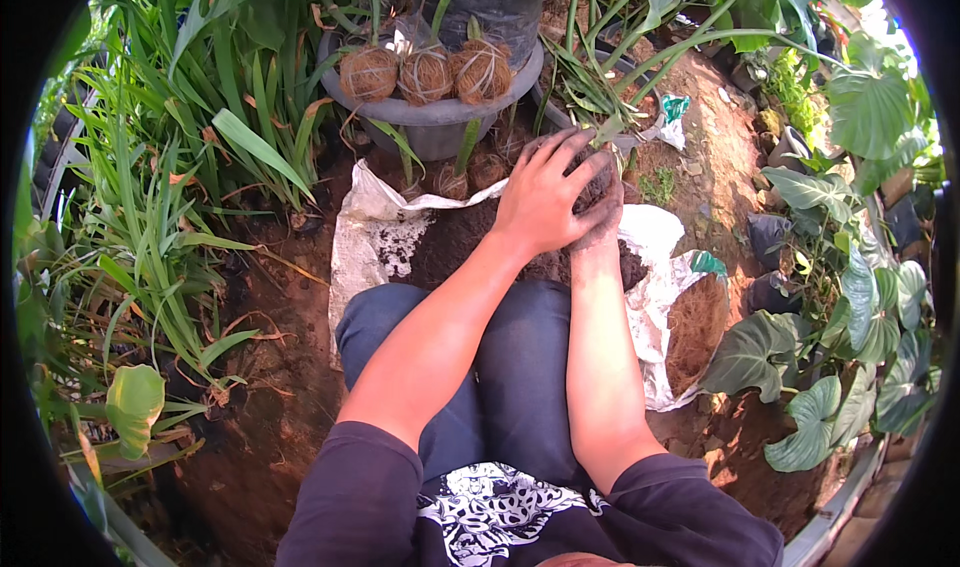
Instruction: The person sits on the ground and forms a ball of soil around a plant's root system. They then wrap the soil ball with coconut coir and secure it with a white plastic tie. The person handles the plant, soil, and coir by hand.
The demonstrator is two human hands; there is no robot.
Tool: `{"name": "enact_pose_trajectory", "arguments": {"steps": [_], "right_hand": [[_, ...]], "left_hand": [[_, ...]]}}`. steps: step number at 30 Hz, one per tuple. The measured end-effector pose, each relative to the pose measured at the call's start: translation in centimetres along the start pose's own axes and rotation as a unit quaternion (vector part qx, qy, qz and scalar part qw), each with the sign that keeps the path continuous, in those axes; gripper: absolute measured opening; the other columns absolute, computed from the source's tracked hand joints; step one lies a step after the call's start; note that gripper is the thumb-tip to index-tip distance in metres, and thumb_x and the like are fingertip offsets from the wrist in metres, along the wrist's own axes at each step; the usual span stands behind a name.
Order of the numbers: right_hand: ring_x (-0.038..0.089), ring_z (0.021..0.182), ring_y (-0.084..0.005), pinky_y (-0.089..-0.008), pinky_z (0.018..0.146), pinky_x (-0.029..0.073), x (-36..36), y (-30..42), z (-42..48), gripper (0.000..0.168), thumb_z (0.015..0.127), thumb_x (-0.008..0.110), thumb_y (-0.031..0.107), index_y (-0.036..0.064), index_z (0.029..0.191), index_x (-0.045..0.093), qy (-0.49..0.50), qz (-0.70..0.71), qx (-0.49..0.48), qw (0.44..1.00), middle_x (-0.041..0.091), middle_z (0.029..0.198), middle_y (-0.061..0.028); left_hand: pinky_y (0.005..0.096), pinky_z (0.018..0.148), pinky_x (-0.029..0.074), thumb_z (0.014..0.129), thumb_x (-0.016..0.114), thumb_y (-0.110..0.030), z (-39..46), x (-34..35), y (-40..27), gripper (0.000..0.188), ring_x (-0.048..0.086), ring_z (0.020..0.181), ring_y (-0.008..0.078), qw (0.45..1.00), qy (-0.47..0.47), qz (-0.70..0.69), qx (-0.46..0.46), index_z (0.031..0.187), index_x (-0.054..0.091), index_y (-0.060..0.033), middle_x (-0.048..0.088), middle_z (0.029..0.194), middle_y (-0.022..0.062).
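Observation:
Both my hands are cupped around a ball of dark soil [595, 183], from which a green shoot rises at the far side. My left hand [544, 184] lies over its left side with the fingers spread across the top. Close against the right side and underneath is my right hand [607, 211], partly hidden by the left; its fingers are soil-stained. Below them, a heap of dark potting soil [461, 241] rests on an opened white woven sack [358, 241] in front of my knees. To the right, brown coconut fibre [697, 334] fills another white sack [652, 304].
Three string-tied coconut-fibre balls [426, 76] with green stems sit on the grey plastic pot [435, 136] ahead. Similar balls [452, 183] lie beneath it. Cut leaves [592, 91] lie in a pot at its right. Strap-leaved plants [161, 252] crowd the left, broad-leaved plants [814, 342] the right.

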State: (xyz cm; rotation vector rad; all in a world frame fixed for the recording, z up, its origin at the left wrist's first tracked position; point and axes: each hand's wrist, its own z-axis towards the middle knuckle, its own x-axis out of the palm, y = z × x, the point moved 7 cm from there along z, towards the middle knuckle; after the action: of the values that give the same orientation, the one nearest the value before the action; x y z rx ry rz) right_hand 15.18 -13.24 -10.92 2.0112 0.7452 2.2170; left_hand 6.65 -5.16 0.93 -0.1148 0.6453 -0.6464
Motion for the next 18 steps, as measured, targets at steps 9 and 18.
{"name": "enact_pose_trajectory", "arguments": {"steps": [9,18], "right_hand": [[0.056,0.127,-0.0253,-0.0432,0.107,0.048,3.0,-0.6,-0.9,0.043,0.110,0.042,0.042,0.012,0.139,0.053,0.126,0.012,0.094,0.987,0.057,0.137,-0.0089],[0.056,0.128,-0.0270,-0.0434,0.107,0.049,1.4,0.5,-0.7,0.043,0.108,0.044,0.042,0.011,0.138,0.052,0.013,-0.044,0.094,0.995,0.057,0.136,-0.0096]], "left_hand": [[0.0451,0.098,0.055,0.069,0.082,-0.021,-0.5,0.3,-0.1,0.049,0.063,0.117,0.0324,0.998,-0.050,-0.023,0.026,0.116,0.071,-0.0134,0.065,0.125,0.0067],[0.0468,0.102,0.051,0.077,0.080,-0.028,-0.5,0.7,1.1,0.048,0.061,0.121,0.0320,0.999,0.015,-0.022,0.047,0.121,0.071,-0.0131,0.065,0.128,0.0078]]}}
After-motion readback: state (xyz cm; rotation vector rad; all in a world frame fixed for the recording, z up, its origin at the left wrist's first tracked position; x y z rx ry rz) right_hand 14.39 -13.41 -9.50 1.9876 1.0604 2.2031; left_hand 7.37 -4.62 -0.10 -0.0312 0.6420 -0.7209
